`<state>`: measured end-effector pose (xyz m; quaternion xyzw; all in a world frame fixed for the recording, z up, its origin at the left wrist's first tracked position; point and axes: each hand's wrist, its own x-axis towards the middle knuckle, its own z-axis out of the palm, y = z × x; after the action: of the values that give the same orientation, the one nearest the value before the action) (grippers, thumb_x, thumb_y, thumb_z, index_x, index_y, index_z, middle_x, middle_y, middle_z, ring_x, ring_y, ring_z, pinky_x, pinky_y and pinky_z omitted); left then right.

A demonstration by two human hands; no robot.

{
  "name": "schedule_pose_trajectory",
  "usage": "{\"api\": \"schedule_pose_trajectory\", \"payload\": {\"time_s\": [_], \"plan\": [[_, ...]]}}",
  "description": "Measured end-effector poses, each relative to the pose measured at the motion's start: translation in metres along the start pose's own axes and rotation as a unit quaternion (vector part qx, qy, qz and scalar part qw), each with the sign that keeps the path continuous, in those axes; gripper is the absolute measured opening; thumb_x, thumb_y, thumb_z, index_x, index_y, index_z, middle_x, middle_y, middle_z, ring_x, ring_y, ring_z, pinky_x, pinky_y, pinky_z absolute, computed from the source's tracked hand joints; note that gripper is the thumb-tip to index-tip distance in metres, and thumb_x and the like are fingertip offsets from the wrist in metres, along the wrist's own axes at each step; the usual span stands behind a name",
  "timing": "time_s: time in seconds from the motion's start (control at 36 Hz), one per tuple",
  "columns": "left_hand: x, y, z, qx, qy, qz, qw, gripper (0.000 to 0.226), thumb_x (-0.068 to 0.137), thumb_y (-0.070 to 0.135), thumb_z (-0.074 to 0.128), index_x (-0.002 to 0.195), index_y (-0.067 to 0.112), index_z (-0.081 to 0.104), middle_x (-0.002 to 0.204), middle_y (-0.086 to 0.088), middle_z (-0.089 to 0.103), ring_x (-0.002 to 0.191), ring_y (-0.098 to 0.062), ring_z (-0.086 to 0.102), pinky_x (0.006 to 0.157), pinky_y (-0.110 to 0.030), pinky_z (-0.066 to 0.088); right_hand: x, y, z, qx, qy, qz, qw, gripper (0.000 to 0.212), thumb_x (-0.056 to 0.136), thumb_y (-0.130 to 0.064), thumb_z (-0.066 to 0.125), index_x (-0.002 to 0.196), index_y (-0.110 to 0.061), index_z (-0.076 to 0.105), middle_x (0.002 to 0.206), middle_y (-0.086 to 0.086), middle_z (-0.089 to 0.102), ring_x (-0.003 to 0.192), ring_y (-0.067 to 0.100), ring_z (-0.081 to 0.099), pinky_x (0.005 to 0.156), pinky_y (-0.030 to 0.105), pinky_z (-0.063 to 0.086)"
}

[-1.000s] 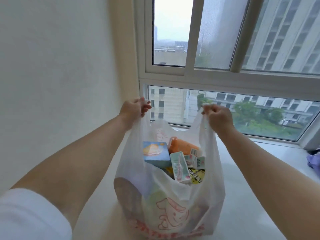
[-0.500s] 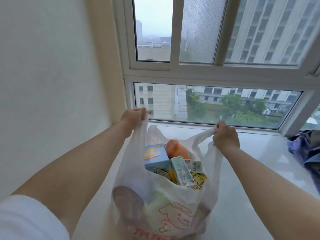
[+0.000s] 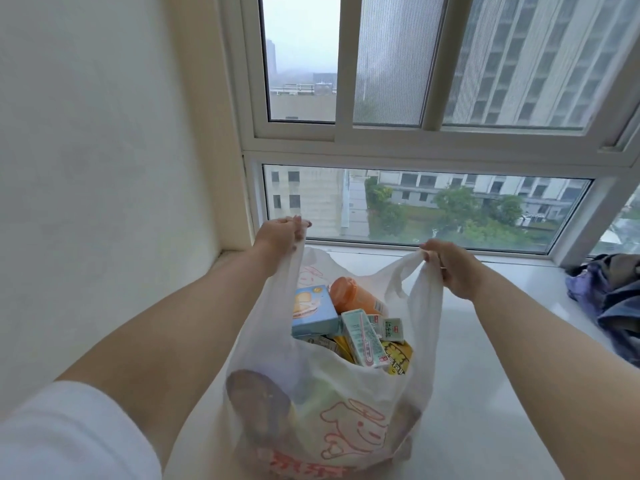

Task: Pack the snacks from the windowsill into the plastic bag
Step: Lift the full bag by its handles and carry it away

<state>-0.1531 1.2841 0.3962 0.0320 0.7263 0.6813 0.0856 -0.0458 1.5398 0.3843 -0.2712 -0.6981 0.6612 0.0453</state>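
Over the windowsill (image 3: 491,341), held up by both handles: plastic bag (image 3: 332,403), white and thin, printed with a red cartoon figure and red lettering, mouth stretched wide open. Whether resting on the sill or hanging just above it, cannot tell.

Inside, near the top: pale blue box (image 3: 313,311) showing a bread picture, orange bottle (image 3: 356,297) lying tilted just beside it, light green carton (image 3: 363,337) leaning across the middle, small white sachet (image 3: 393,329) touching the carton, yellow packet (image 3: 401,358) below. Lower down, dark round shapes showing dimly through the film; too blurred to name.

Left hand (image 3: 282,233) closed tight on the left handle, grip clamped on bunched plastic. Right hand (image 3: 450,268) likewise shut on the right handle, fingers curled around it, sitting a little lower than the left.

Beyond the bag: bare pale sill, no loose snacks in view anywhere on it. Far right, crumpled purple and dark cloth (image 3: 609,299), well apart from the bag. Behind, window frame (image 3: 415,147) and wet glass.

Judged stage: packing apparently complete, with the bag now being gathered. Likely next: bringing the two handles together into one hold, keeping the load level so the leaning carton and bottle stay in.
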Motion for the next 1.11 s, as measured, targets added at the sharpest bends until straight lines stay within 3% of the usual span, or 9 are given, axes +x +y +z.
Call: {"api": "schedule_pose_trajectory", "payload": {"time_s": [0.14, 0.22, 0.39, 0.5, 0.58, 0.67, 0.83, 1.0, 1.11], "plan": [[-0.007, 0.003, 0.009, -0.118, -0.034, -0.096, 0.988, 0.032, 0.102, 0.025, 0.038, 0.087, 0.006, 0.059, 0.065, 0.0, 0.049, 0.054, -0.006, 0.045, 0.04, -0.014, 0.042, -0.011, 0.002, 0.014, 0.068, -0.077, -0.017, 0.995, 0.028, 0.1, -0.021, 0.043, 0.08, -0.007, 0.056, 0.071, 0.006, 0.051, 0.066, 0.018, 0.051, 0.069, 0.031, 0.046], [-0.013, 0.007, 0.015, -0.077, -0.048, -0.116, 0.989, 0.03, 0.101, 0.023, 0.042, 0.085, 0.006, 0.06, 0.064, 0.002, 0.048, 0.053, -0.004, 0.041, 0.041, -0.013, 0.039, -0.019, -0.001, 0.032, 0.037, -0.019, -0.013, 0.999, 0.026, 0.099, -0.016, 0.044, 0.081, -0.005, 0.058, 0.065, 0.006, 0.046, 0.058, 0.017, 0.045, 0.059, 0.026, 0.046], [0.0, 0.013, -0.032, -0.08, 0.033, -0.056, 0.995, 0.029, 0.101, 0.015, 0.043, 0.076, 0.01, 0.056, 0.04, 0.008, 0.051, 0.031, 0.0, 0.044, 0.036, -0.012, 0.035, -0.034, -0.014, 0.039, -0.046, 0.101, -0.114, 0.987, 0.024, 0.095, -0.016, 0.052, 0.091, 0.0, 0.069, 0.069, 0.002, 0.062, 0.059, 0.009, 0.056, 0.05, 0.014, 0.047], [0.007, 0.001, -0.09, -0.102, 0.122, -0.022, 0.987, 0.022, 0.101, 0.01, 0.04, 0.104, 0.001, 0.059, 0.035, 0.011, 0.054, 0.031, 0.002, 0.05, 0.038, -0.012, 0.038, -0.074, -0.025, 0.092, -0.031, -0.015, -0.211, 0.977, 0.019, 0.094, -0.018, 0.057, 0.083, -0.01, 0.07, 0.069, 0.001, 0.066, 0.06, 0.008, 0.057, 0.061, 0.016, 0.047], [-0.006, 0.001, -0.092, -0.059, 0.069, -0.044, 0.995, 0.031, 0.103, 0.015, 0.035, 0.078, 0.01, 0.053, 0.034, 0.01, 0.051, 0.029, 0.002, 0.047, 0.048, -0.019, 0.031, -0.082, -0.039, 0.105, -0.027, -0.004, -0.245, 0.969, 0.018, 0.093, -0.021, 0.059, 0.088, -0.008, 0.072, 0.068, 0.0, 0.067, 0.054, 0.006, 0.056, 0.048, 0.011, 0.043], [-0.033, 0.008, -0.077, -0.038, 0.021, -0.049, 0.998, 0.037, 0.104, 0.018, 0.031, 0.072, 0.011, 0.049, 0.031, 0.009, 0.046, 0.026, 0.001, 0.04, 0.044, -0.015, 0.028, -0.085, -0.047, 0.095, -0.036, 0.06, -0.246, 0.967, 0.022, 0.092, -0.019, 0.061, 0.08, -0.004, 0.072, 0.064, 0.004, 0.065, 0.047, 0.006, 0.056, 0.041, 0.015, 0.043], [-0.083, 0.009, -0.085, 0.001, 0.045, 0.026, 0.999, 0.036, 0.102, 0.022, 0.038, 0.078, 0.008, 0.061, 0.061, 0.002, 0.044, 0.032, -0.001, 0.036, 0.036, -0.013, 0.03, -0.114, -0.029, 0.111, -0.067, 0.038, -0.264, 0.961, 0.022, 0.089, -0.019, 0.064, 0.076, -0.004, 0.072, 0.058, 0.001, 0.065, 0.038, -0.001, 0.055, 0.041, 0.014, 0.047], [-0.148, 0.013, -0.099, 0.019, 0.124, 0.094, 0.988, 0.039, 0.102, 0.023, 0.039, 0.07, 0.011, 0.059, 0.069, -0.001, 0.048, 0.033, -0.001, 0.036, 0.037, -0.013, 0.029, -0.158, -0.032, 0.104, -0.037, -0.024, -0.325, 0.945, 0.018, 0.089, -0.016, 0.065, 0.079, -0.004, 0.072, 0.06, 0.001, 0.064, 0.039, -0.003, 0.056, 0.041, 0.01, 0.042], [-0.201, 0.015, -0.107, 0.033, 0.184, 0.121, 0.975, 0.043, 0.102, 0.022, 0.04, 0.064, 0.008, 0.053, 0.071, 0.001, 0.057, 0.032, -0.002, 0.035, 0.039, -0.016, 0.029, -0.182, -0.03, 0.101, -0.03, -0.073, -0.351, 0.933, 0.017, 0.09, -0.016, 0.063, 0.077, -0.009, 0.071, 0.072, 0.005, 0.068, 0.053, 0.005, 0.06, 0.058, 0.017, 0.053]]}}
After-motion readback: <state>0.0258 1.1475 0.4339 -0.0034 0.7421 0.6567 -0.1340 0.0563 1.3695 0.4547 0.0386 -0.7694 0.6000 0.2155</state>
